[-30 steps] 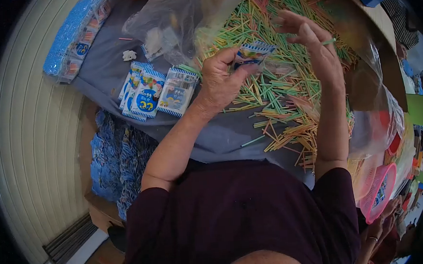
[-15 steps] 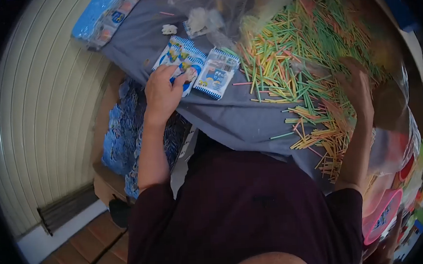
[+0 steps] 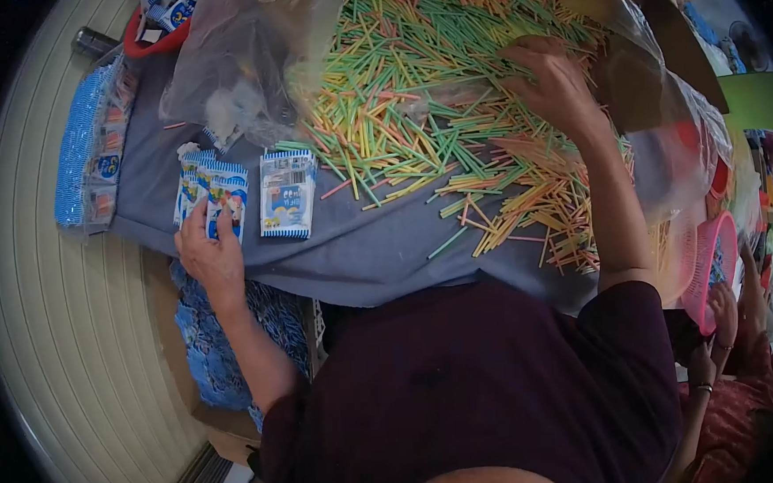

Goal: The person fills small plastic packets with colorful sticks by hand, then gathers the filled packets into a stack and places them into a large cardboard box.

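Note:
My left hand [image 3: 210,252] lies on the lower part of overlapping blue-and-white packets [image 3: 226,188], thumb and fingers apart on their faces. Just right of it, a single blue-and-white packet [image 3: 286,194] lies flat on the grey cloth. My right hand [image 3: 554,81] reaches over a large heap of thin sticks [image 3: 403,72] in green, yellow, orange and pink. Its fingers are bent but spread, their tips at the sticks; I see nothing held in them. Clear plastic film lies partly over the heap near this hand.
A clear plastic bag [image 3: 243,64] lies behind the packets. Wrapped blue packs [image 3: 93,153] line the cloth's left edge, near a red basin [image 3: 140,40] of packets. Below is a box of blue wrappers [image 3: 207,341]. At right are a pink basket [image 3: 715,257] and another person's hands [image 3: 718,314].
The view has swung, bringing the red basin and the other person into sight. My left hand stays on the packets. My right hand is now farther up and deeper over the heap.

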`<state>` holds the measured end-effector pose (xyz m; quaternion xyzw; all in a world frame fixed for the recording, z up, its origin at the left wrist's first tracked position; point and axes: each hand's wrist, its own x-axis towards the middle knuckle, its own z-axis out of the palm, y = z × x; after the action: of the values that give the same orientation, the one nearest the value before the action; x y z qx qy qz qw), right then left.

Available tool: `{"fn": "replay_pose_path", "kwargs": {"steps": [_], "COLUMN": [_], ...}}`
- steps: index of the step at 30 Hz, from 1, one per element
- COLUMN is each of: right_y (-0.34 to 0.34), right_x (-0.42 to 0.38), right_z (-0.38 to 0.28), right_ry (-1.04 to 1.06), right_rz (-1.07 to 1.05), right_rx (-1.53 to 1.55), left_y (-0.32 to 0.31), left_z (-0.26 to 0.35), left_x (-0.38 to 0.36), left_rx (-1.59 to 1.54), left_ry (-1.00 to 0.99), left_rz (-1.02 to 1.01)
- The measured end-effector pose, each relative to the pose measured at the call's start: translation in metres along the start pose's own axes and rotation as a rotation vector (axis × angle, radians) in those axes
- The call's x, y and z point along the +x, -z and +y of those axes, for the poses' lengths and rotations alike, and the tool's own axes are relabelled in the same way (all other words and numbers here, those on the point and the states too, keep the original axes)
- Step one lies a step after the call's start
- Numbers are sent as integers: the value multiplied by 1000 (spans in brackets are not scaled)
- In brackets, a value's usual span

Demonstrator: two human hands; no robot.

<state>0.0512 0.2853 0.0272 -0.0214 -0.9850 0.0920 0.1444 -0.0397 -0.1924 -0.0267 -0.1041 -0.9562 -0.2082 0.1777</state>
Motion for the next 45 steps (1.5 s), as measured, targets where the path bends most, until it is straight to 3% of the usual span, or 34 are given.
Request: {"fn": "replay_pose_path", "kwargs": {"steps": [3, 5, 7, 8, 10, 11, 13, 20, 22, 25, 32, 34, 36, 38, 39, 41, 42, 44, 45], "right_y": [-14, -25, -25, -25, -31, -34, -50, -60, -58, -66, -67, -63, -61, -63, -58, -44, -38, -30, -30], "right_x": [14, 25, 43, 50, 66, 76, 90, 115, 111, 96, 92, 92, 87, 69, 66, 61, 57, 50, 50], "right_z": [0, -3, -20, -29, -44, -48, -50, -54, -49, -33, -17, -12, -3, 4, 3, 3, 0, -10, -12], "right_ry": [18, 99, 95, 82, 20, -43, -77, -230, -221, -179, -114, -144, -174, -67, -71, -220, -226, -324, -321], "right_rz": [-9, 110, 75, 38, -44, -121, -122, -246, -226, -178, -140, -181, -223, 134, 134, -3, 7, 26, 27], "right_rx": [-79, -79, -105, -141, -207, -276, -260, -332, -348, -340, -279, -270, -262, 39, 36, 647, 645, 1064, 1066], "left_y": [-3, 3, 11, 14, 13, 7, -7, -18, -23, -27, -16, -15, -14, -16, -18, -15, -11, -9, -8], "left_z": [4, 19, 40, 48, 64, 77, 100, 104, 96, 92, 99, 90, 89, 89, 89, 92, 95, 96, 92], "left_x": [-3, -8, -6, -3, 0, -4, -11, -16, -18, -26, -11, -6, -6, -9, -14, -18, -17, -16, -13], "left_rx": [128, 217, 439, 446, 53, 58, -29, 66, -113, -170, -103, -161, -211, -263, -224, -188, -200, -211, -232], "left_ry": [0, 44, -122, -121, -350, -344, -395, -428, -433, -408, -327, -338, -369, -402, -431, -470, -440, -407, -371], "left_rz": [134, 174, 388, 388, 164, 167, -102, -103, 32, 74, 0, -139, -34, 64, 28, -7, -29, -55, -99]}}
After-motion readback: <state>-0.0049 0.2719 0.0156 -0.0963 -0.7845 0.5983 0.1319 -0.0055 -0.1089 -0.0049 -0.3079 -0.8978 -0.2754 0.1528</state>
